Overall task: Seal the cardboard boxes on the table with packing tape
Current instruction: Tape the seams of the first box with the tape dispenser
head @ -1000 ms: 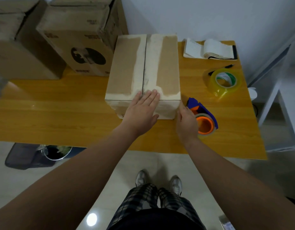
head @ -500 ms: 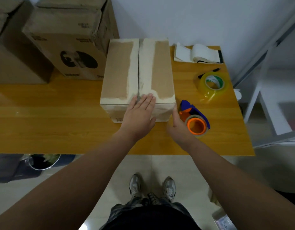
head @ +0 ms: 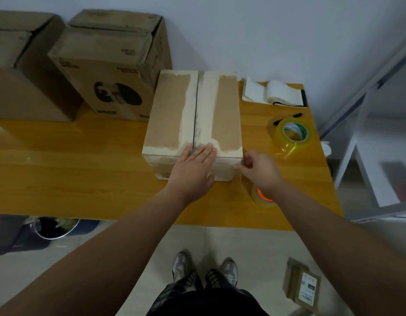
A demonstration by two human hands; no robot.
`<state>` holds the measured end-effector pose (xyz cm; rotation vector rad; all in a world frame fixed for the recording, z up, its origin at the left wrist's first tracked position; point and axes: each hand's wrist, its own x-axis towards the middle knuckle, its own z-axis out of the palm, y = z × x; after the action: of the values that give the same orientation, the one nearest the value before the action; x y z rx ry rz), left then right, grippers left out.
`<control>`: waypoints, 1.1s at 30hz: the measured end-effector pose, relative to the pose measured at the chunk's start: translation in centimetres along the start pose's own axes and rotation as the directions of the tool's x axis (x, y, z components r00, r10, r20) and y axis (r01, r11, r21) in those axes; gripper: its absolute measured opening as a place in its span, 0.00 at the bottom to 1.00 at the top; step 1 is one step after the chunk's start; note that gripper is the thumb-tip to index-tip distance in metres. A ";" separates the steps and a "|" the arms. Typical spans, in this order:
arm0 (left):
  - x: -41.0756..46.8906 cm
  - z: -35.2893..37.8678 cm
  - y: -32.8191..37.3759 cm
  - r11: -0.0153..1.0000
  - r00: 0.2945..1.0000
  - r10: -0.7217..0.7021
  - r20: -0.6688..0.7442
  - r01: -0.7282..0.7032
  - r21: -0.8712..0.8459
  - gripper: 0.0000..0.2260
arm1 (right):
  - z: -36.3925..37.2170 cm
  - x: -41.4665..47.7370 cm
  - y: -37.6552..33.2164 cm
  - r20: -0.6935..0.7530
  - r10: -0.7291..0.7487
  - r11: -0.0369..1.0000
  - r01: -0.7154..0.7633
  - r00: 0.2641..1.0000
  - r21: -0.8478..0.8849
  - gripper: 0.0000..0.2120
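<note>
The left hand (head: 193, 171) lays its fingers (head: 203, 152) straight and flat over the seam at the near top edge of the cardboard box (head: 170, 115). The right hand (head: 260, 171) curls its fingers (head: 247, 162) against the box's near right corner; whether they pinch anything I cannot tell. Below that wrist, an orange-cored tape roll (head: 262, 198) sits on the tabletop (head: 83, 169).

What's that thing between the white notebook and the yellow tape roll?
A black pen, lying on the table between the notebook and the tape roll, in the head view.
</note>
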<state>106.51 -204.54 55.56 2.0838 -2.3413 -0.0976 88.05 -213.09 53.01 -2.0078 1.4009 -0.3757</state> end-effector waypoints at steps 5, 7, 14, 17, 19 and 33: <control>0.0 0.1 0.0 1.000 1.000 -0.008 -0.002 0.008 -0.007 0.29 | 0.7 0.9 0.2 0.046 0.040 0.996 -0.044 0.998 0.072 0.11; 0.0 0.2 0.0 1.000 1.000 -0.005 -0.003 0.005 -0.005 0.29 | 0.9 1.2 0.2 0.088 0.059 0.994 -0.067 0.994 0.091 0.16; 0.1 0.1 -0.1 1.000 1.000 0.008 0.016 -0.008 0.016 0.30 | -0.3 1.3 -0.4 0.095 -0.023 0.998 0.018 0.995 0.054 0.13; 0.1 0.1 -0.1 1.000 1.000 0.011 0.014 -0.011 0.023 0.31 | -0.6 0.6 -0.3 0.034 -0.027 0.997 0.024 0.999 0.068 0.10; 0.1 0.0 0.0 1.000 1.000 0.008 0.012 -0.008 0.022 0.31 | 0.0 0.3 -0.3 0.017 -0.006 0.995 0.004 1.000 0.096 0.08; 0.0 0.2 0.0 0.999 1.000 0.007 0.028 -0.008 0.042 0.32 | -1.5 0.2 -1.3 -0.049 -0.039 0.994 0.044 0.998 0.097 0.13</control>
<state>106.48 -204.54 55.39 2.1060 -2.3874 -0.0791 88.25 -213.52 54.92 -1.9620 1.3446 -0.5041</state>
